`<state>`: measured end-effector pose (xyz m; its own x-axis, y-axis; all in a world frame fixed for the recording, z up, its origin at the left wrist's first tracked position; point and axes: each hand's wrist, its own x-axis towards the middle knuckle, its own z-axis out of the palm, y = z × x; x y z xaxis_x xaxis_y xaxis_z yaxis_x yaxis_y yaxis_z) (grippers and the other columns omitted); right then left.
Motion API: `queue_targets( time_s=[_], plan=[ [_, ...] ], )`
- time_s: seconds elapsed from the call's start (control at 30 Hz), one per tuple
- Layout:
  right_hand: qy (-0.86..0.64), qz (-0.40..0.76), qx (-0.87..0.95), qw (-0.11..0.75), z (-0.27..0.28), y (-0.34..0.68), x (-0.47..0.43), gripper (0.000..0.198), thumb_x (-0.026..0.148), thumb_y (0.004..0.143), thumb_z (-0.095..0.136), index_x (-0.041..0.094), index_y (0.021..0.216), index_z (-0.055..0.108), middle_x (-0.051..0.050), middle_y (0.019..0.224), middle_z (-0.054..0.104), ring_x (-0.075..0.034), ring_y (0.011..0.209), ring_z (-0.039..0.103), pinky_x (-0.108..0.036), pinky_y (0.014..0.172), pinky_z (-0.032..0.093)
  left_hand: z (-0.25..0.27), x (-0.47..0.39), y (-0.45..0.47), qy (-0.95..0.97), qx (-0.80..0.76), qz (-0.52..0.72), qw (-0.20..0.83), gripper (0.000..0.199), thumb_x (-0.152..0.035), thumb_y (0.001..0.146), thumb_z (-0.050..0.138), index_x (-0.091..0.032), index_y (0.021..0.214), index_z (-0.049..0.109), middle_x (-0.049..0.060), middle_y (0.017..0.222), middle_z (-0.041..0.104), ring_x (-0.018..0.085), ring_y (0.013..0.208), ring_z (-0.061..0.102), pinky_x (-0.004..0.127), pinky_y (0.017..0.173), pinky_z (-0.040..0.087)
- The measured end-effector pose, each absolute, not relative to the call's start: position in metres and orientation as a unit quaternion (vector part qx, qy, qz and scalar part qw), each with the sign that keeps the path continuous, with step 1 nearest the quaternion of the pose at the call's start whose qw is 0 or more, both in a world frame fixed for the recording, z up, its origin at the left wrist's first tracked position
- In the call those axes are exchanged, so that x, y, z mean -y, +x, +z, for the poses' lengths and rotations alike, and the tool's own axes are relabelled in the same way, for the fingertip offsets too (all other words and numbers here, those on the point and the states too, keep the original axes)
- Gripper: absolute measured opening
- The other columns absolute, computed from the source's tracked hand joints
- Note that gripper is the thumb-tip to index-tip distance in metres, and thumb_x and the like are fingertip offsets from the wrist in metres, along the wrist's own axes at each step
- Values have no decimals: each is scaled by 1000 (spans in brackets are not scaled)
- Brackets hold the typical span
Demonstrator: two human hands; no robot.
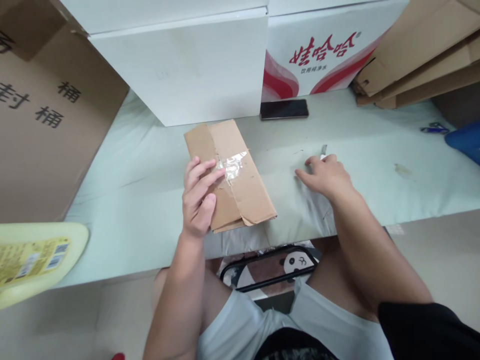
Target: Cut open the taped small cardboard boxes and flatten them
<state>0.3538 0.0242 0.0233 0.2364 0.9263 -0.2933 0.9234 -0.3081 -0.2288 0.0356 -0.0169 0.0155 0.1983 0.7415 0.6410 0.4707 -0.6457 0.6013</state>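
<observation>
Across the middle of the head view runs a tabletop [382, 145] with a pale green, slightly wrinkled cover. White boxes [180, 70] stand along its back, a dark phone [284, 109] lying before them, and pale floor [127, 310] shows below. At left, a large brown carton [56, 150] is cut off by the frame, as are a yellow container [37, 265] at lower left and a blue object [465, 142] at right. The right hand [326, 175], right of centre, mostly hides a small tool [324, 149] with a metallic tip; whether its curved fingers grip it, I cannot tell. Near centre lies a flattish box [249, 187] of brown cardboard, its seam crossed by shiny, crinkled clear tape [234, 165]. The left hand [198, 195] rests on it, fingers slightly apart.
</observation>
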Motion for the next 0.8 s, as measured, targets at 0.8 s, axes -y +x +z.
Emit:
queue_targets(
  time_s=[0.8],
  plan=[
    [-417, 414, 597, 546, 50, 322, -12, 43, 61, 85, 66, 28, 110, 57, 2, 78, 55, -14, 66, 57, -30, 60, 48, 15, 21, 47, 747, -435, 482, 146, 47, -57, 102, 41, -31, 128, 70, 5, 141, 62, 32, 148, 42, 59, 132, 21]
  ],
)
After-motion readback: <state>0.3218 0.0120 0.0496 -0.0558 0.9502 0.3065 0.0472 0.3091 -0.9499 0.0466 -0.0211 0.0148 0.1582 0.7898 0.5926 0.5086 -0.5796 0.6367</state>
